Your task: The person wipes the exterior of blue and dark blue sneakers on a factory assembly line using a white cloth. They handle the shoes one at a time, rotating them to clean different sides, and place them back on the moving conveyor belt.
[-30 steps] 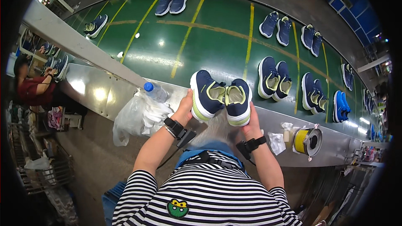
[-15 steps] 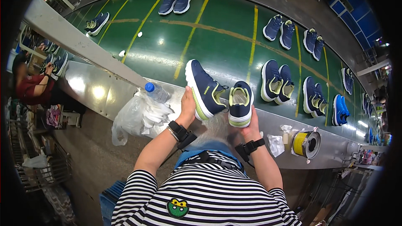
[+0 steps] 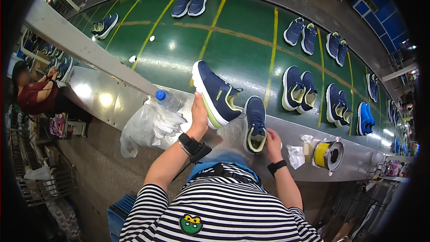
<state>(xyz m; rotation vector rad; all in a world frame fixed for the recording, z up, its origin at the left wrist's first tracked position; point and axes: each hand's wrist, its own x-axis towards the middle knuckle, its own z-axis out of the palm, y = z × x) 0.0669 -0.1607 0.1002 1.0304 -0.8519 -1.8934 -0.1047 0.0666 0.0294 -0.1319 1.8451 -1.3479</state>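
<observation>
A: ok so what've the hands got?

B: left hand has a navy shoe by the sole near the heel, tilted toe-up. right hand is at the heel end of the other shoe (can't tell if it's really gripping).

A: and around them?

B: green belt ahead with navy pairs, bright blue pair off right. blue-capped bottle beside a plastic bag, yellow tin on the metal ledge.
</observation>
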